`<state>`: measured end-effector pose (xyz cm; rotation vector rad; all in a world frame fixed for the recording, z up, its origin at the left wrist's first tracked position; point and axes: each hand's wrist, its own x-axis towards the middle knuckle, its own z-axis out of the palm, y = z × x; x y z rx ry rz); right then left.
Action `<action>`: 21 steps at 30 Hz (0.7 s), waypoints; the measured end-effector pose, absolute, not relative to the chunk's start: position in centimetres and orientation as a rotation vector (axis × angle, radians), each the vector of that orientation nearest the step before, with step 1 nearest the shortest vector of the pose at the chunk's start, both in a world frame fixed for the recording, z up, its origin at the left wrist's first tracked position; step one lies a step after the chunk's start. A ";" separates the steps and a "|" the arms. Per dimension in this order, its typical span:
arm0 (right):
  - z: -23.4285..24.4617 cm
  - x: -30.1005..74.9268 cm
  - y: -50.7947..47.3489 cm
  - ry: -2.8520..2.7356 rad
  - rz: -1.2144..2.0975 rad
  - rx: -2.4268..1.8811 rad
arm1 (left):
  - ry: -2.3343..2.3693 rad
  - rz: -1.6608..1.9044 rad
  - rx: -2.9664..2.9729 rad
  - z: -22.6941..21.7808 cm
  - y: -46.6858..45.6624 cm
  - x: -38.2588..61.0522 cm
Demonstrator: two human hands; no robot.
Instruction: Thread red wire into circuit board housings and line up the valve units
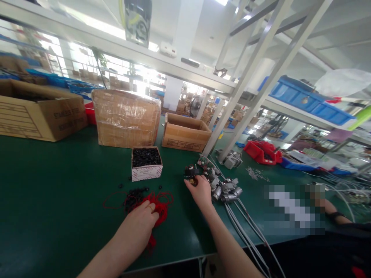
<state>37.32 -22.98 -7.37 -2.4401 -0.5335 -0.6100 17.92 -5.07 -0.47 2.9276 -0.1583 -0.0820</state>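
1. Our left hand, lower centre-left of the frame, lies palm down on the red wires. Its fingers are curled; the tips are hidden, so we cannot tell whether they grip or merely press. We judge the hand is steadying this loose, springy tangle.
2. Our right hand, just right of centre, has thumb and forefinger slightly parted around a small dark part. We cannot tell whether they have closed on it; the fingertip approach probably suits so small a piece.
3. Loose black pieces lie against the wires, and a small white box above them holds many more, presumably kept within easy reach.
4. Right of our right hand, metal fittings sit heaped with circuit boards. Their grey cables run to the lower right, beside our forearm, and could snag it.
5. A taped carton and an open carton stand behind, limiting forward reach; a slanting metal post crosses the upper right.
6. At the far right, another person's hand is beside a pixelated patch; we cannot tell what it touches.
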 end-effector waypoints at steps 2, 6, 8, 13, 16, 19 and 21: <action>-7.5 37.8 -22.6 -0.522 -0.606 -2.449 | -0.150 -0.117 2.925 -0.1 -5.2 17.4; -8.0 38.2 -22.2 -0.504 -0.583 -2.475 | -0.190 0.019 2.830 -0.8 -5.2 16.2; -8.2 38.1 -22.2 -0.509 -0.563 -2.480 | -0.233 0.215 2.753 -1.9 -4.8 15.6; -6.7 37.7 -23.3 -0.559 -0.480 -2.427 | -0.355 0.553 2.639 -2.9 -3.7 13.7; -3.9 36.7 -26.2 -0.547 -0.447 -2.336 | -0.383 0.704 2.551 -2.8 -3.1 12.6; -1.2 34.4 -30.5 -0.459 -0.455 -2.244 | -0.365 0.726 2.437 -3.4 -2.7 11.8; -0.1 31.9 -33.3 -0.385 -0.435 -2.203 | -0.298 0.661 2.373 -4.2 -2.5 11.3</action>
